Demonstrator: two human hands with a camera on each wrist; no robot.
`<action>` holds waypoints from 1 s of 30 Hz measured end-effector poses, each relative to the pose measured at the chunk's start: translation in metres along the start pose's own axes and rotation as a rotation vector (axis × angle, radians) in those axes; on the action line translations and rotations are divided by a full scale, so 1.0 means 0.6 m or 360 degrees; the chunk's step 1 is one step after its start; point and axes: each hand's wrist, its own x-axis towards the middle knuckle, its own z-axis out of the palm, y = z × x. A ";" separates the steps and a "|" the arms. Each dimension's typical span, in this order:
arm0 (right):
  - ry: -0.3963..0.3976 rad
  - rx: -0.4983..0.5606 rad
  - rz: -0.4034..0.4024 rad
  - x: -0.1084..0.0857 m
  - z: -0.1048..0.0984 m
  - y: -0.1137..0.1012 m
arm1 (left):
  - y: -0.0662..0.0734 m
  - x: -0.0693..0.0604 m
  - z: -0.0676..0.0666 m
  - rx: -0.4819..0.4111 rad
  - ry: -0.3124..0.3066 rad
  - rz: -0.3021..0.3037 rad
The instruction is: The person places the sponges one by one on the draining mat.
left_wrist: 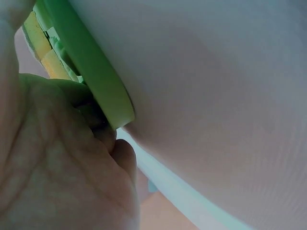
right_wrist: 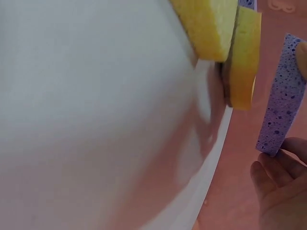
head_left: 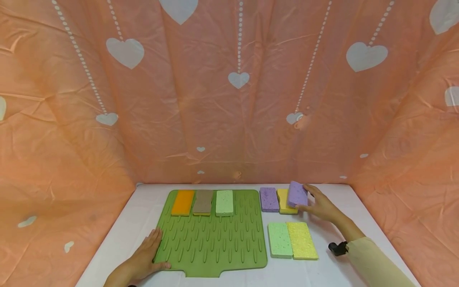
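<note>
In the head view my right hand [head_left: 321,205] pinches a purple sponge [head_left: 297,194] by its edges, with the thumb at the near end and fingers at the far end. It is held above a yellow sponge [head_left: 283,202], partly covering it. The right wrist view shows the held purple sponge [right_wrist: 283,98] lifted clear of the table. My left hand [head_left: 145,255] rests against the left edge of a green ribbed mat [head_left: 215,247], its thumb at the near corner. On the mat's far side lie an orange sponge [head_left: 183,202], a brown sponge [head_left: 203,202] and a pale green sponge [head_left: 224,202].
Another purple sponge [head_left: 269,199] lies right of the mat, beside the yellow one. Closer to me, a green sponge [head_left: 280,240] and a speckled yellow sponge [head_left: 302,240] lie side by side. An orange curtain [head_left: 236,131] with hearts stands around the white table [head_left: 122,227].
</note>
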 end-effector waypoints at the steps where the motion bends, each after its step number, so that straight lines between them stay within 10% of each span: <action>1: 0.0001 -0.0003 -0.0013 0.002 0.001 -0.003 | 0.000 0.000 0.000 0.0020 -0.0002 -0.0024; 30: -0.0002 0.0098 -0.0339 0.041 0.053 -0.067 | 0.003 0.000 -0.002 -0.0032 -0.0044 -0.0100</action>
